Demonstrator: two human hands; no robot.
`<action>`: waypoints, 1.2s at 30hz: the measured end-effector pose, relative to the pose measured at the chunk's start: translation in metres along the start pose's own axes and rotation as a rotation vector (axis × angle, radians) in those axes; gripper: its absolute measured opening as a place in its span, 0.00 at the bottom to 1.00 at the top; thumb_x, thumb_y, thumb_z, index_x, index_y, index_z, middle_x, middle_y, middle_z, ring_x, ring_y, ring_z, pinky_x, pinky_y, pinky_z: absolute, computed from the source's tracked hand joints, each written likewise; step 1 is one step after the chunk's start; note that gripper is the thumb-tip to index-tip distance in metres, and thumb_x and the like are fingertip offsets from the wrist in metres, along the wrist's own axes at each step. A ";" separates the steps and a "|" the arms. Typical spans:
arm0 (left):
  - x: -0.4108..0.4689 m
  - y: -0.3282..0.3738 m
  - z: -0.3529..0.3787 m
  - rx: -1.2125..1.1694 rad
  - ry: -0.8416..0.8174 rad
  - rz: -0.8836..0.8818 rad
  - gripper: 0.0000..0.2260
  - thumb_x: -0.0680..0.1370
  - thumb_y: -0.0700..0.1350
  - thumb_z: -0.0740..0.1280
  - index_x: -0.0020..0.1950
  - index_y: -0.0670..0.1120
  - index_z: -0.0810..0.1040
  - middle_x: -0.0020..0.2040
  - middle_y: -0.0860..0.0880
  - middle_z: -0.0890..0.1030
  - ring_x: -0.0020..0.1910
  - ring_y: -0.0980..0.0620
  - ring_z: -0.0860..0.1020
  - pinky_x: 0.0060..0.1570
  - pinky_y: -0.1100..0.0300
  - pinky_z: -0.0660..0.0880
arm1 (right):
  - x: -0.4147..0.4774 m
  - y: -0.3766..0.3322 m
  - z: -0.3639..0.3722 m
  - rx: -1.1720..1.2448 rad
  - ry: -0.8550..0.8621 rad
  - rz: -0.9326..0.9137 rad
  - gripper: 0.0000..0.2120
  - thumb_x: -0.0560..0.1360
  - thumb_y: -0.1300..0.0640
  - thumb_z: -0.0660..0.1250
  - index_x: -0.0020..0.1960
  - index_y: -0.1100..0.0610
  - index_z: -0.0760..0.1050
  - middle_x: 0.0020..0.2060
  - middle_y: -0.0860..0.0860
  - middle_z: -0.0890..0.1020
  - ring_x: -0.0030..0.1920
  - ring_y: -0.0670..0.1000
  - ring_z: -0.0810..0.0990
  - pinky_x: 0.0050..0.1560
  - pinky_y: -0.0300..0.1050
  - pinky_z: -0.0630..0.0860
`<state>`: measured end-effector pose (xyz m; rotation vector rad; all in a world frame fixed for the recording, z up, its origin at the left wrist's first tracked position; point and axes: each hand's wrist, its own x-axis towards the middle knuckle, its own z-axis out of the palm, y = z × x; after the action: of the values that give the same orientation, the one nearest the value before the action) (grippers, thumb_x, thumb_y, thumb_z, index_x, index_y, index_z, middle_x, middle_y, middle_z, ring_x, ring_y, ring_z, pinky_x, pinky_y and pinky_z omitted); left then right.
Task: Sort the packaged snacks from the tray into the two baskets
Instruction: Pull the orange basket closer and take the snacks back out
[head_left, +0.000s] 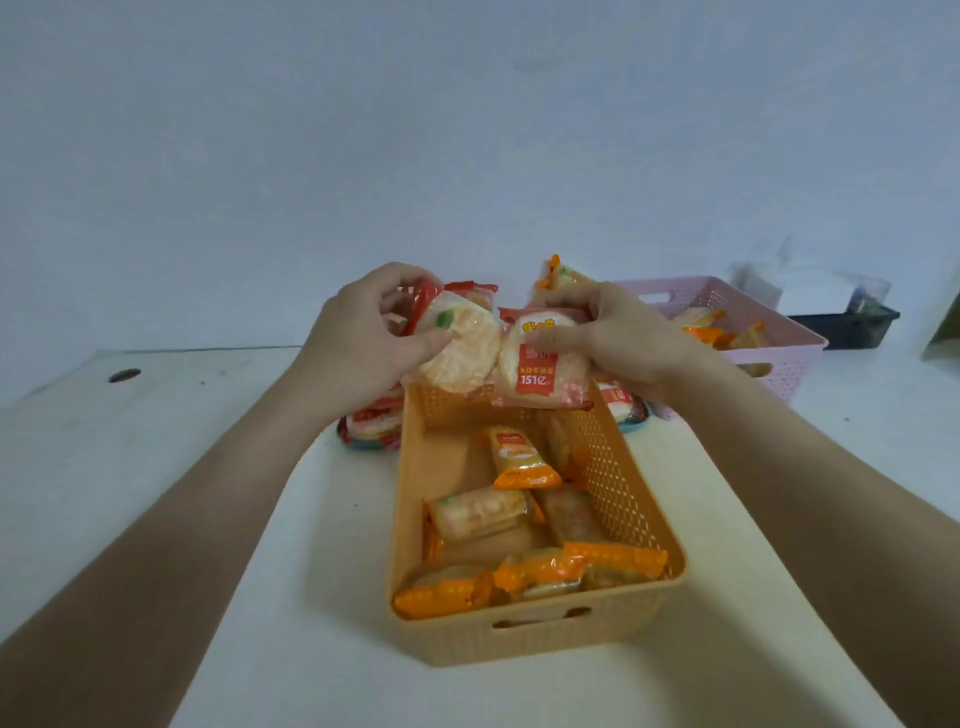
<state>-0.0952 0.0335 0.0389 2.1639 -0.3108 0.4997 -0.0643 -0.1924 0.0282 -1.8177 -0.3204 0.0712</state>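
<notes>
Orange basket (613, 467) nearest, long side running away from the viewer on the white tabletop (311, 571). Several orange-wrapped packets (524, 460) lie loose inside it.

Above the basket's far end, both hands are raised side by side. Left hand (363, 338): grip clamped on a red-edged round packet (462, 358), thumb on its face, fingers curled behind. Right hand (623, 338): grip clamped on a red-labelled round packet (540, 364), thumb across the front. The two packets touch edge to edge.

Just behind the basket, mostly hidden by hands and packets, is what looks like the tray (363, 444), with more red-wrapped packets heaped on it.

Farther right, pink basket (779, 358) with orange-wrapped packets inside. Beyond it, a black bin (852, 327); contents too blurred to tell. Far left, a round hole (124, 375) in the tabletop.
</notes>
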 end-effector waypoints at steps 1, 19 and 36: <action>-0.004 0.004 0.000 0.041 0.008 0.021 0.19 0.70 0.46 0.76 0.58 0.57 0.76 0.50 0.55 0.80 0.48 0.55 0.81 0.49 0.59 0.78 | -0.005 -0.001 0.000 -0.049 -0.031 -0.010 0.15 0.72 0.59 0.73 0.59 0.56 0.78 0.48 0.55 0.85 0.44 0.51 0.86 0.45 0.48 0.83; -0.046 0.024 0.004 0.359 -0.853 0.156 0.08 0.71 0.58 0.71 0.46 0.57 0.80 0.40 0.60 0.80 0.39 0.62 0.77 0.40 0.63 0.76 | -0.044 0.005 0.012 -0.293 -0.135 -0.211 0.11 0.72 0.61 0.73 0.45 0.53 0.71 0.42 0.58 0.79 0.40 0.52 0.78 0.37 0.48 0.78; 0.025 0.036 0.052 -0.234 -0.482 -0.156 0.26 0.72 0.55 0.71 0.67 0.50 0.71 0.53 0.47 0.82 0.47 0.49 0.84 0.42 0.52 0.82 | -0.032 0.011 -0.009 0.164 0.199 -0.135 0.12 0.76 0.53 0.68 0.58 0.53 0.78 0.47 0.55 0.85 0.45 0.57 0.85 0.39 0.55 0.82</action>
<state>-0.0745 -0.0307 0.0471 2.0342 -0.4345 -0.1492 -0.0909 -0.2118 0.0162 -1.6216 -0.2866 -0.1725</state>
